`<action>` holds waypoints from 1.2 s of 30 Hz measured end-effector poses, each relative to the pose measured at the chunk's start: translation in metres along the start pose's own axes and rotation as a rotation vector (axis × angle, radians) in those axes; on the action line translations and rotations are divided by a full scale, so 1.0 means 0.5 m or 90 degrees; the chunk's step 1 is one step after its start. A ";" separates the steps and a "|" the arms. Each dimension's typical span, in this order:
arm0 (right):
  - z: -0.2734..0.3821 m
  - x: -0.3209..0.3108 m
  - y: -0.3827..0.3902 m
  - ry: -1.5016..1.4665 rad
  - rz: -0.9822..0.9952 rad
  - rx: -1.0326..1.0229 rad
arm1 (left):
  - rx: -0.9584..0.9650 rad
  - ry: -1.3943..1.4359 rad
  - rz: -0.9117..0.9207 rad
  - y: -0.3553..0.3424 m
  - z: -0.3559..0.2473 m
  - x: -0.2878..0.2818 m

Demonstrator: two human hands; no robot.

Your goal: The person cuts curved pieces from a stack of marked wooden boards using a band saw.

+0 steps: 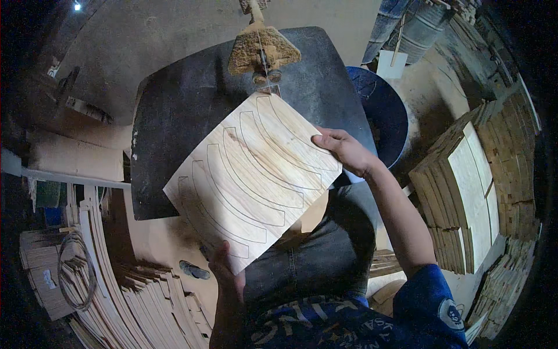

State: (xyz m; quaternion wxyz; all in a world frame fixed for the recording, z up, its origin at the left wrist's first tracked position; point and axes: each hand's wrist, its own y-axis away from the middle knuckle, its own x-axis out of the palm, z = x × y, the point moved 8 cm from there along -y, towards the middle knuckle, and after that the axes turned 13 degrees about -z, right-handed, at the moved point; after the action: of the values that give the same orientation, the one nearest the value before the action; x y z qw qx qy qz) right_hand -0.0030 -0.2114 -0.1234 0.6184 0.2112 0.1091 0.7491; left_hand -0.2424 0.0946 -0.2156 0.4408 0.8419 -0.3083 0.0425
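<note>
A flat, pale wooden board point(256, 174) with several curved strips outlined on it lies tilted across the dark band saw table point(174, 110). Its far corner is at the thin saw blade point(265, 68), under a sawdust-coated blade guide point(261, 49). My right hand point(347, 152) grips the right corner, thumb on top and fingers hidden beneath. Down at the near corner, my left hand point(228, 270) holds the board's edge; its thumb shows and its other fingers are in shadow or underneath. The near part of the board overhangs the table above my lap.
A blue round tub point(389, 116) stands beyond the table's right edge. Stacked wooden boards point(456, 192) rise at the right. Upright wood strips point(145, 299) and a coil of wire point(77, 270) are at the lower left. A sandal point(193, 270) lies on the floor.
</note>
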 end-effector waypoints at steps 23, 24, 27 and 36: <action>0.030 0.054 -0.083 -0.070 0.082 0.030 | 0.444 -0.129 0.289 -0.035 -0.090 0.092; 0.031 0.054 -0.083 -0.072 0.079 0.018 | 0.422 0.070 0.422 -0.008 -0.108 0.097; 0.028 0.052 -0.085 -0.078 0.061 0.005 | 0.490 -0.212 0.231 -0.028 -0.123 0.049; 0.022 0.055 -0.101 -0.081 0.035 -0.006 | 0.236 -0.251 0.008 -0.176 -0.112 -0.102</action>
State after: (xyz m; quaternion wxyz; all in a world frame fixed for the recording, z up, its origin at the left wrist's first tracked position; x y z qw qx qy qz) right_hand 0.0423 -0.1751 -0.1302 0.6041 0.2582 0.0598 0.7515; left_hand -0.2234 0.1994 -0.2619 0.2102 0.8985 -0.3801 -0.0639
